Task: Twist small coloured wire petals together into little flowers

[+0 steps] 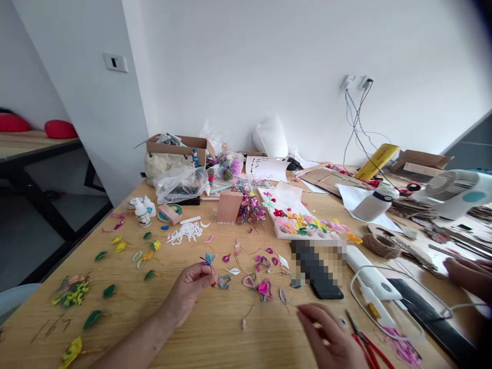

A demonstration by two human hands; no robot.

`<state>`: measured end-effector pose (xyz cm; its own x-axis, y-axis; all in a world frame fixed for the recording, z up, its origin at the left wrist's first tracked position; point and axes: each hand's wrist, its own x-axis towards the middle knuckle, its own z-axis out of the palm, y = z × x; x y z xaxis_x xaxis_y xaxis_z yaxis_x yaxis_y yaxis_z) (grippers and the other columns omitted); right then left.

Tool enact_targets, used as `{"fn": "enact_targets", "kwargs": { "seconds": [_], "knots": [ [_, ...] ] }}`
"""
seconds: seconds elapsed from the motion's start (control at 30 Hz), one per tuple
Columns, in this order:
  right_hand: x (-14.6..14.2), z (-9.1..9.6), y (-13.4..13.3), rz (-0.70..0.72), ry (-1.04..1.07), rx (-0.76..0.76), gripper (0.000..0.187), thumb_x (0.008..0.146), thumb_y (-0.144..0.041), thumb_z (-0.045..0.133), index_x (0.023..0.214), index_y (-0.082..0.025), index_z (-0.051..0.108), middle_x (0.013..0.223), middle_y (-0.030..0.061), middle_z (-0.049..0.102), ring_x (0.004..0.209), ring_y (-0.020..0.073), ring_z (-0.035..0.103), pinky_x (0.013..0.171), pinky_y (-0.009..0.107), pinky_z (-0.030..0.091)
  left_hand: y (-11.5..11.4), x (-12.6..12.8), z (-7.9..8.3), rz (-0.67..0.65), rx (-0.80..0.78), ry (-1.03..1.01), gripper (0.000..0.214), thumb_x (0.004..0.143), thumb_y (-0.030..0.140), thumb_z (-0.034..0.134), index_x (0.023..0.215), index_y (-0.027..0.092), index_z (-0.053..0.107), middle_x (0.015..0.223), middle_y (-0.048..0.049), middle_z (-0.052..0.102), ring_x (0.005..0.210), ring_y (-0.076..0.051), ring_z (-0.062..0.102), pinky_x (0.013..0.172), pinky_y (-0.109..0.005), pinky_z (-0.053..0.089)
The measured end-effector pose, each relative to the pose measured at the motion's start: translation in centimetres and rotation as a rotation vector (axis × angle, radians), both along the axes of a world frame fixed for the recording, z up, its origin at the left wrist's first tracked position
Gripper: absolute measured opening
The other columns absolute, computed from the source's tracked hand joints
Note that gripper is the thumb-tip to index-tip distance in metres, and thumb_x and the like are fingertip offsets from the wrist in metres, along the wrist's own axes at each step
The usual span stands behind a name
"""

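Note:
My left hand (190, 287) pinches a small blue flower (208, 259) with purple lower parts between thumb and fingertips, just above the table. My right hand (330, 335) is over the front of the table, thumb and index tips drawn together; anything between them is too small to make out. Beside my left hand lies a loop of teal and brown yarn (224, 281). Between the hands are a magenta flower (264, 288), pink yarn loops (248, 281) and a white leaf shape (283, 262). Red-handled pliers (367, 343) lie right of my right hand.
Green leaves (109, 291) and yellow pieces are scattered at left, near glue bottles (142, 212) and white strips (185, 233). A foam board (282, 233) bears colourful flowers. A black phone (323, 279), white power strip (372, 277) and another person's hand (469, 274) are at right.

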<state>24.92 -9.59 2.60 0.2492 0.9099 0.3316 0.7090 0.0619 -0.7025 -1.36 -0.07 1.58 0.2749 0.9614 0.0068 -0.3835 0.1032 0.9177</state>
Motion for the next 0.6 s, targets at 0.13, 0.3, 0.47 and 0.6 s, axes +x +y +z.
{"fn": "enact_targets", "kwargs": {
  "seconds": [0.13, 0.3, 0.47, 0.6],
  "knots": [
    [-8.8, 1.5, 3.2, 0.276, 0.178, 0.074, 0.013, 0.076, -0.023, 0.052, 0.081, -0.021, 0.063, 0.075, 0.0036, 0.062, 0.061, 0.0136, 0.057, 0.05, 0.02, 0.045, 0.1, 0.0, 0.0, 0.034, 0.128, 0.14, 0.02, 0.062, 0.029, 0.069, 0.054, 0.015, 0.058, 0.06, 0.0011, 0.051, 0.061, -0.013, 0.046, 0.062, -0.024, 0.037],
    [-13.1, 0.7, 6.0, 0.359, 0.328, 0.046, 0.007, 0.07, -0.017, 0.057, 0.075, -0.019, 0.06, 0.063, -0.0014, 0.054, 0.054, 0.0111, 0.05, 0.047, 0.019, 0.038, 0.1, -0.3, 0.5, 0.036, 0.389, 0.367, 0.014, 0.07, 0.027, 0.062, 0.062, 0.017, 0.065, 0.064, -0.0022, 0.055, 0.065, -0.016, 0.048, 0.062, -0.025, 0.037],
    [-13.8, 0.3, 7.1, 0.34, 0.399, 0.066, 0.014, 0.069, -0.019, 0.059, 0.057, -0.017, 0.051, 0.056, -0.0039, 0.045, 0.051, 0.0095, 0.04, 0.047, 0.02, 0.03, 0.3, -0.7, 0.3, 0.066, 0.531, 0.477, 0.013, 0.074, 0.024, 0.058, 0.066, 0.018, 0.066, 0.064, -0.0022, 0.054, 0.062, -0.015, 0.048, 0.058, -0.023, 0.036],
    [-13.7, 0.5, 7.2, 0.354, 0.4, 0.057, 0.015, 0.068, -0.018, 0.057, 0.055, -0.017, 0.052, 0.055, -0.0041, 0.043, 0.052, 0.0099, 0.038, 0.048, 0.021, 0.028, 0.4, -0.6, 0.2, 0.047, 0.555, 0.546, 0.013, 0.076, 0.021, 0.056, 0.067, 0.017, 0.064, 0.064, -0.0017, 0.052, 0.062, -0.015, 0.048, 0.058, -0.022, 0.036]
  ]
}}
